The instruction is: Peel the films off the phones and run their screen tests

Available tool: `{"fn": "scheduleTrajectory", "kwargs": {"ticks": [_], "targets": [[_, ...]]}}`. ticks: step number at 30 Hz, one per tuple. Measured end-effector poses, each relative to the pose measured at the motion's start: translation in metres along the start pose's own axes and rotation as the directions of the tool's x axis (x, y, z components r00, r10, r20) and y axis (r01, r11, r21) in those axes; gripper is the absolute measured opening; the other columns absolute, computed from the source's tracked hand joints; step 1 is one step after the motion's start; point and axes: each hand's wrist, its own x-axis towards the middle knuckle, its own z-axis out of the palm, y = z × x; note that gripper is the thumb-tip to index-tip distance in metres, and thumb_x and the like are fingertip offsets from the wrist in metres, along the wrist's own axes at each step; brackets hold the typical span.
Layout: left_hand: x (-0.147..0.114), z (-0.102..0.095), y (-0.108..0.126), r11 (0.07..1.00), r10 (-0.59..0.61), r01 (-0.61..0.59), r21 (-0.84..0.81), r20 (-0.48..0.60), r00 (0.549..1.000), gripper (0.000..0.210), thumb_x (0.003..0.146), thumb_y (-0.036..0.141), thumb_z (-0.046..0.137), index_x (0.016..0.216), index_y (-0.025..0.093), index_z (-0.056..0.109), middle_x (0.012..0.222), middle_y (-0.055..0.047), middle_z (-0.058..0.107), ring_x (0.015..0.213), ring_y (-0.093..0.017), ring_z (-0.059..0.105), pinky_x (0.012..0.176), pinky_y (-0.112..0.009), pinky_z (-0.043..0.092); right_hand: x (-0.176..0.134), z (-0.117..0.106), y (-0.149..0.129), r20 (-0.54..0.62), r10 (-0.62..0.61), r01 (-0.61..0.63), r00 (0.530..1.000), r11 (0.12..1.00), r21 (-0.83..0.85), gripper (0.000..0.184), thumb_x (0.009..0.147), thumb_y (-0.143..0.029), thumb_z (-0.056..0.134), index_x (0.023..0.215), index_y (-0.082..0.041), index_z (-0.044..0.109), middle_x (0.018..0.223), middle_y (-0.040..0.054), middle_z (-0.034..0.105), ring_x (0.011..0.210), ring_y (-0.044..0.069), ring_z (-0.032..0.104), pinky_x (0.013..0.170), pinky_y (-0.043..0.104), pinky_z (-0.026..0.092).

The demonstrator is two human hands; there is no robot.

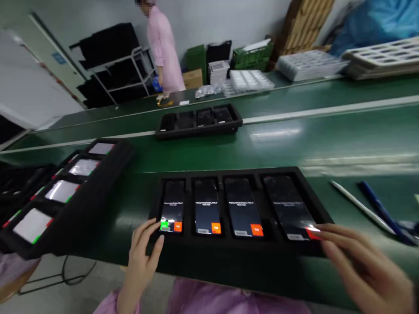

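Observation:
A black foam tray (222,244) lies in front of me with several phones in separate slots. The screens are dark, with small white text and an orange or red square low on the right. On the leftmost phone (173,203) a green square shows as well, and the fingers of my left hand (144,248) rest beside it at the tray's left edge, thumb apart. My right hand (363,261) reaches over the right front corner with fingers stretched out. Its fingertips are at the red square of the rightmost phone (288,203). Neither hand grips anything.
Another black tray (113,174) at the left holds devices with white screens. A further black tray (199,131) sits across the green bench (278,148). A white pen (360,204) and a blue pen (379,207) lie at right. Beyond, a person (165,48) in pink stands near stacked trays.

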Motion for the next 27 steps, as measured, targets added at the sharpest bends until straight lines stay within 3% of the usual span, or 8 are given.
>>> {"fn": "scheduleTrajectory", "kwargs": {"ticks": [3,5,8,12,15,19,23,27], "targets": [[-0.021,0.017,0.005,0.946,0.234,-0.234,0.223,0.027,0.972,0.032,0.092,0.038,0.074,0.124,0.033,0.075,0.128,-0.007,0.072,0.121,-0.031,0.063,0.123,-0.055,0.033,-0.017,0.017,-0.028,0.064,-0.186,0.188,0.980,0.982,-0.018,0.016,0.102,-0.027,0.060,0.109,-0.031,0.074,0.111,0.0067,0.072,0.097,0.024,0.071,0.082,0.041,0.059],[-0.019,0.031,0.010,0.860,0.380,-0.377,0.344,0.061,0.923,0.034,0.095,0.038,0.071,0.127,0.030,0.072,0.128,-0.009,0.072,0.123,-0.031,0.063,0.128,-0.057,0.024,-0.021,0.029,-0.039,0.085,-0.216,0.220,0.973,0.975,-0.042,0.017,0.103,-0.024,0.059,0.111,-0.028,0.073,0.117,0.0074,0.071,0.105,0.024,0.068,0.089,0.042,0.057],[-0.008,0.041,0.016,0.761,0.473,-0.483,0.433,0.139,0.870,0.034,0.096,0.036,0.070,0.128,0.026,0.071,0.130,-0.011,0.071,0.127,-0.030,0.062,0.131,-0.057,0.017,-0.022,0.043,-0.047,0.138,-0.248,0.256,0.959,0.965,-0.047,0.017,0.103,-0.026,0.061,0.116,-0.025,0.073,0.126,0.0091,0.069,0.114,0.026,0.063,0.095,0.044,0.054],[0.000,0.030,0.011,0.671,0.497,-0.487,0.560,0.149,0.855,0.031,0.097,0.035,0.071,0.125,0.023,0.071,0.132,-0.012,0.070,0.127,-0.029,0.061,0.131,-0.059,0.018,-0.021,0.054,-0.057,0.188,-0.338,0.346,0.922,0.938,-0.013,0.020,0.103,-0.023,0.062,0.121,-0.020,0.071,0.131,0.0134,0.065,0.119,0.029,0.057,0.097,0.047,0.050],[-0.005,0.014,-0.002,0.650,0.477,-0.419,0.634,0.089,0.874,0.031,0.098,0.036,0.069,0.125,0.021,0.071,0.130,-0.013,0.070,0.125,-0.029,0.062,0.130,-0.059,0.020,-0.021,0.058,-0.059,0.180,-0.356,0.360,0.917,0.933,0.010,0.019,0.103,-0.019,0.061,0.119,-0.018,0.070,0.130,0.0147,0.064,0.119,0.029,0.056,0.098,0.047,0.049],[-0.013,0.005,-0.012,0.641,0.397,-0.359,0.678,0.107,0.911,0.028,0.099,0.038,0.067,0.123,0.025,0.074,0.141,-0.014,0.064,0.135,-0.034,0.055,0.129,-0.069,0.010,-0.018,0.058,-0.059,0.135,-0.337,0.336,0.932,0.941,0.031,0.018,0.101,-0.014,0.062,0.117,-0.017,0.070,0.126,0.0143,0.064,0.118,0.028,0.058,0.097,0.045,0.049],[-0.015,0.018,0.006,0.689,0.422,-0.378,0.618,0.082,0.903,0.036,0.099,0.036,0.065,0.133,0.023,0.069,0.141,-0.016,0.063,0.136,-0.033,0.054,0.130,-0.066,0.014,-0.013,0.061,-0.067,0.161,-0.344,0.343,0.925,0.939,0.034,0.016,0.101,-0.015,0.063,0.116,-0.018,0.070,0.126,0.0138,0.066,0.116,0.028,0.058,0.099,0.047,0.048],[-0.009,0.045,0.040,0.722,0.490,-0.522,0.455,0.197,0.849,0.033,0.099,0.027,0.066,0.132,0.023,0.070,0.133,-0.013,0.067,0.128,-0.026,0.059,0.133,-0.058,0.014,-0.010,0.069,-0.076,0.186,-0.369,0.372,0.911,0.928,0.021,0.015,0.101,-0.018,0.065,0.115,-0.020,0.070,0.127,0.0121,0.068,0.116,0.028,0.058,0.100,0.049,0.047]]}}
